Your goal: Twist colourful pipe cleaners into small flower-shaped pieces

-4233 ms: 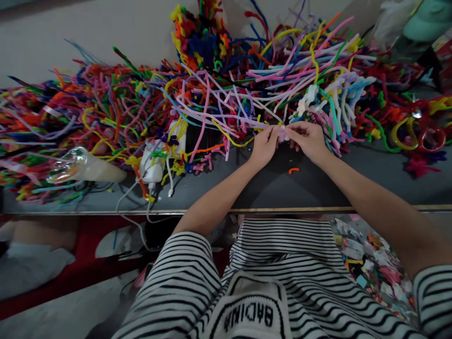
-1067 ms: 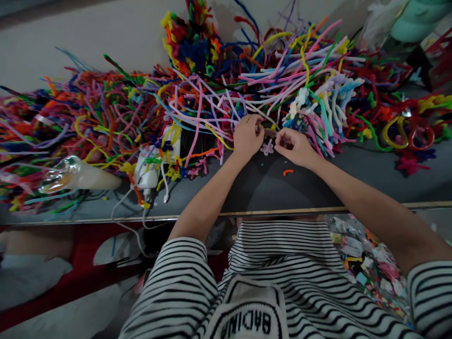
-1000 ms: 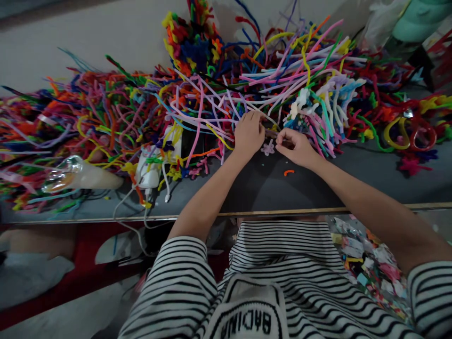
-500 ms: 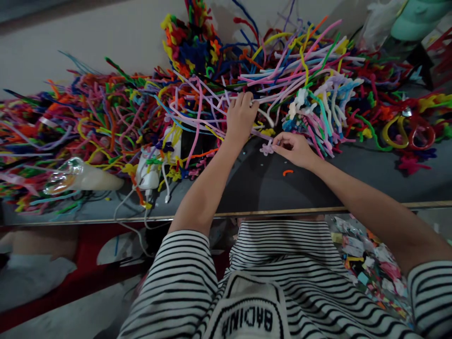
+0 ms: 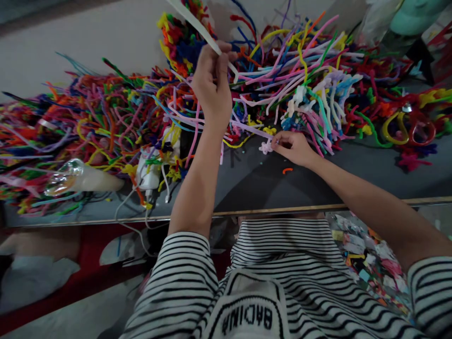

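Note:
My left hand (image 5: 213,84) is raised above the pile, its thumb and fingers closed on a long white pipe cleaner (image 5: 193,20) that slants up to the upper left. Lower and to the right, my right hand (image 5: 291,147) pinches a small pale lilac flower (image 5: 265,147) shape at its fingertips. A lilac stem (image 5: 249,127) runs leftward from the flower, above the dark table. A short orange piece (image 5: 287,170) lies below my right hand.
Heaped pipe cleaners (image 5: 116,108) stretch along the back of the table (image 5: 261,193). A white charger (image 5: 147,174) with cables and a plastic-wrapped bottle (image 5: 95,178) are left. Scissors (image 5: 395,129) lie right; a teal object (image 5: 416,16) stands behind them.
My left hand has lifted out of the pile, up and to the left, bringing the white pipe cleaner with it. My right hand has barely moved and keeps its pinch.

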`<state>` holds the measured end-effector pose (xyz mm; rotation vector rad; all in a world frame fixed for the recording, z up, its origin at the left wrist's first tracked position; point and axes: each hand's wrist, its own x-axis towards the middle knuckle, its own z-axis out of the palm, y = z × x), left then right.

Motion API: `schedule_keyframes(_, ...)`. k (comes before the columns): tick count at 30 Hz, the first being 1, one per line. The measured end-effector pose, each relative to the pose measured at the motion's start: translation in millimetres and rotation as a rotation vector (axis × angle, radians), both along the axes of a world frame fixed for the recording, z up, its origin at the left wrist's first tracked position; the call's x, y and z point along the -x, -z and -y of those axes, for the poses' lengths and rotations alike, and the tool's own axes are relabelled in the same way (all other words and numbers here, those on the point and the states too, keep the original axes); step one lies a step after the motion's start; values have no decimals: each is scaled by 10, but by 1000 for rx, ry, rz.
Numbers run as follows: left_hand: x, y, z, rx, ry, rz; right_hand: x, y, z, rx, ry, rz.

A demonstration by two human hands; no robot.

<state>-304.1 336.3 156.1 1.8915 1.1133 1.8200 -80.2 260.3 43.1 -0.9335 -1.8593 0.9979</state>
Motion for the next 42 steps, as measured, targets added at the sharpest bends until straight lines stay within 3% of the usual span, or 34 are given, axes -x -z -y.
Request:
schedule_keyframes(3, -55, -56, 108, 68, 56, 157, 14, -43, 25, 37, 46, -82)
schedule_keyframes(7, -208, 119, 346, 474, 450, 200, 15, -120, 47, 59, 138, -258)
schedule_keyframes(9, -332, 279, 487, 599, 500, 202, 13, -155, 59, 64, 134, -293)
schedule_keyframes(12, -532, 503, 652, 718, 462, 304, 18, -187, 82, 77, 105, -282)
schedule_keyframes(14, -619, 601, 703, 707, 428, 288, 22, -194, 94, 73, 102, -235)
schedule_keyframes(17, -597, 636, 712, 495, 274, 106, 12, -182, 85, 73, 157, -158)
schedule_keyframes(20, -430, 539, 708, 268, 38, -107, -11, -150, 51, 97, 227, -137)
schedule_keyframes(23, -286, 390, 705, 189, 56, -435, -22, -120, 39, 64, 221, -43)
schedule_keyframes(27, -253, 325, 643, 192, 155, -716, 0, -114, 72, -41, 140, 106)
schedule_keyframes(31, -256, 435, 609, 302, -2, -897, 17, -132, 88, -26, 60, -98)
schedule_keyframes(33, -266, 503, 647, 318, -11, -973, 20, -131, 78, 11, 53, -229)
schedule_keyframes(35, -314, 575, 717, 299, 91, -941, 26, -115, 56, 51, 84, -348)
schedule_keyframes(38, -481, 712, 841, 324, 292, -692, 39, -73, 9, 95, 172, -526)
schedule_keyframes(42, -761, 938, 962, 431, 350, -394, 40, -34, -26, 103, 258, -638)
